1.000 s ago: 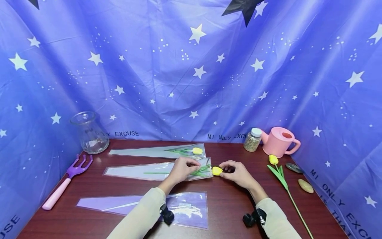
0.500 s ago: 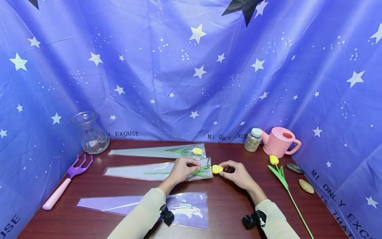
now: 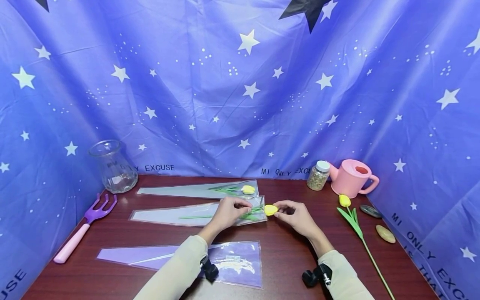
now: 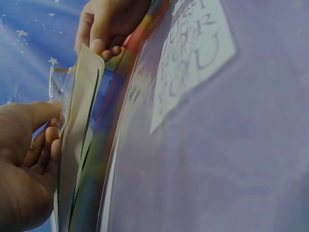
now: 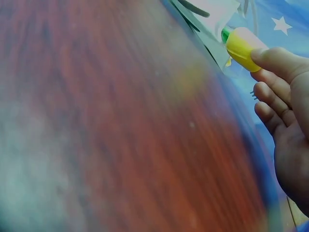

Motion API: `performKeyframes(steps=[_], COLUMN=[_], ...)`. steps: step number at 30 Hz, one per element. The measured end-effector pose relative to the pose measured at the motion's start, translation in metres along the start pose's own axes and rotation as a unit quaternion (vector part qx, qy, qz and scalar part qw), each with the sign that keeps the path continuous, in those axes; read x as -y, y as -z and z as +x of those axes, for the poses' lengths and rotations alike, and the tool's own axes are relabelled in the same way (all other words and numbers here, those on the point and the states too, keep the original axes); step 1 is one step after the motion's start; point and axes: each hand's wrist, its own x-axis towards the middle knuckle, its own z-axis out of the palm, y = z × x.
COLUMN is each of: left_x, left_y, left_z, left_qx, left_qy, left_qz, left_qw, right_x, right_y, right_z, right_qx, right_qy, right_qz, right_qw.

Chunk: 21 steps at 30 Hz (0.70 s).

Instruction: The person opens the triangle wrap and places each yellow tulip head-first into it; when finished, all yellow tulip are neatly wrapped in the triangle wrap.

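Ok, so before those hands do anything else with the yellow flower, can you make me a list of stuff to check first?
1. Right hand has the yellow flower: ok, its fingers pinch the bloom.
2. Left hand is on the middle bag: ok, near the wide end.
3. Stem lies lengthwise along that bag: ok.
4. Bloom all the way inside: not ok, it pokes out past the wide end.
5. Bag has no rips: cannot tell, the left hand and shine hide parts.
6. Purple bag is apart from the middle one: ok, it lies nearer the person.
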Motion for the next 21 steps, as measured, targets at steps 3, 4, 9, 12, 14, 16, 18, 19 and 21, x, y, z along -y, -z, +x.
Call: performKeyframes(steps=[3, 4, 9, 12, 14, 16, 18, 19, 21], left_x=[0.000, -0.001, -0.002, -0.002, -0.002, -0.002, -0.002, -0.001, -0.001], left_y=[0.000, 0.000, 0.000, 0.000, 0.000, 0.000, 0.000, -0.001, -0.001], left_z=[0.000, 0.000, 0.002, 0.002, 0.003, 0.003, 0.004, 0.004, 0.004], left_qx=[0.000, 0.000, 0.003, 0.005, 0.003, 0.001, 0.000, 0.000, 0.001], left_qy=[0.002, 0.002, 0.004, 0.002, 0.001, 0.001, 0.001, 0.002, 0.001], left_qz=[0.004, 0.006, 0.016, 0.022, 0.027, 0.030, 0.031, 0.031, 0.031], left_qw=[1.0000, 1.0000, 0.9999, 0.9998, 0.9996, 0.9995, 0.9995, 0.9995, 0.9995], right_x=[0.001, 0.001, 0.004, 0.006, 0.008, 0.010, 0.012, 0.013, 0.015], right_y=[-0.003, -0.005, -0.013, -0.018, -0.022, -0.025, -0.027, -0.028, -0.030], right_z=[0.002, 0.003, 0.007, 0.010, 0.012, 0.014, 0.015, 0.015, 0.016], right_qx=[0.002, 0.003, 0.007, 0.010, 0.011, 0.013, 0.016, 0.018, 0.023], right_qy=[0.004, 0.005, 0.009, 0.002, -0.006, -0.017, -0.025, -0.029, -0.033], right_qz=[0.008, 0.011, 0.005, -0.002, -0.006, -0.011, -0.018, -0.019, -0.021], right_qw=[1.000, 1.000, 1.000, 1.000, 1.000, 1.000, 0.999, 0.999, 0.999])
